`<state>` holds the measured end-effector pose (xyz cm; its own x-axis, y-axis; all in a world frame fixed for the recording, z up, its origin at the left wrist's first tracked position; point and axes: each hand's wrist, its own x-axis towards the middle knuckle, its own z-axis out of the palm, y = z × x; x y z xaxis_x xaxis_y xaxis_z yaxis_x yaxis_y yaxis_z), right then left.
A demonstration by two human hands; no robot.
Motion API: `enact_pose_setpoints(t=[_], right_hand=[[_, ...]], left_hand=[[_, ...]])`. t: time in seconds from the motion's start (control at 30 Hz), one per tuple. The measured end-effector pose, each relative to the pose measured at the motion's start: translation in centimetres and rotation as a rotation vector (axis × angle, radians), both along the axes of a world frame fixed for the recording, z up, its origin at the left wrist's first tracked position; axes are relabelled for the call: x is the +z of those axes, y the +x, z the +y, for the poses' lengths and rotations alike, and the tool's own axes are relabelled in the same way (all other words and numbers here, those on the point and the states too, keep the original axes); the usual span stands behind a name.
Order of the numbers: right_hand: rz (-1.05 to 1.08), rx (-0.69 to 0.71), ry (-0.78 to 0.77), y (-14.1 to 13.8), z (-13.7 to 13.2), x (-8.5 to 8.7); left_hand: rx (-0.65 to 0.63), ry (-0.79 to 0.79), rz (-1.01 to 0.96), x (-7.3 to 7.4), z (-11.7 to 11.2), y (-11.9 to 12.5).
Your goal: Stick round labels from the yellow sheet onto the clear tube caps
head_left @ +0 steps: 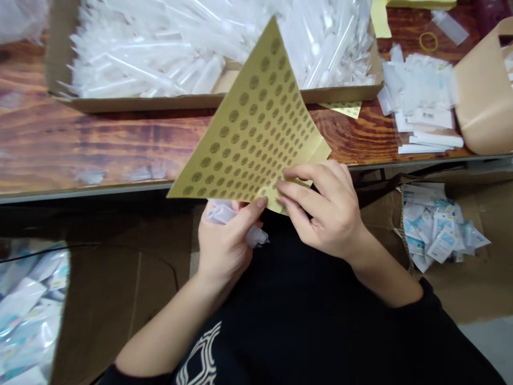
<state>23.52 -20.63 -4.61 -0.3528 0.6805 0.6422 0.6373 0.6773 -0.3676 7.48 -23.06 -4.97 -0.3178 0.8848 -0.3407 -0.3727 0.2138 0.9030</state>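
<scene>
A yellow sticker sheet (256, 128) with rows of small round dark-printed stickers is tilted up before me, bent near its lower right edge. My left hand (226, 243) is closed, its thumb pressing the sheet's lower edge. Wrapped in the same hand is a bunched translucent plastic piece (256, 237), mostly hidden by the fingers. My right hand (331, 206) pinches at the lower right part of the sheet, where the rows end. Whether a loose sticker is between its fingertips I cannot tell.
A shallow cardboard box (152, 101) full of clear plastic pieces stands on the wooden table (100, 147). To its right are stacked clear packets (425, 91), a tan container (483, 96) and a rubber band (428, 41). Below lie printed packets (441, 230) and a bagged pile (32, 305).
</scene>
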Motion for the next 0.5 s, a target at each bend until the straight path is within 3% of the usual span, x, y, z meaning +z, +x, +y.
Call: enact_pose_setpoints(t=[0.2,0.5], right_hand=[[0.029,0.061,0.035,-0.4,0.3,-0.2],[0.042,0.170,-0.067,-0.5,0.5,0.2]], left_hand=[[-0.023,0.152,0.118,-0.5,-0.3,-0.3],[-0.107,0.369,0.157,-1.4,-0.1,-1.1]])
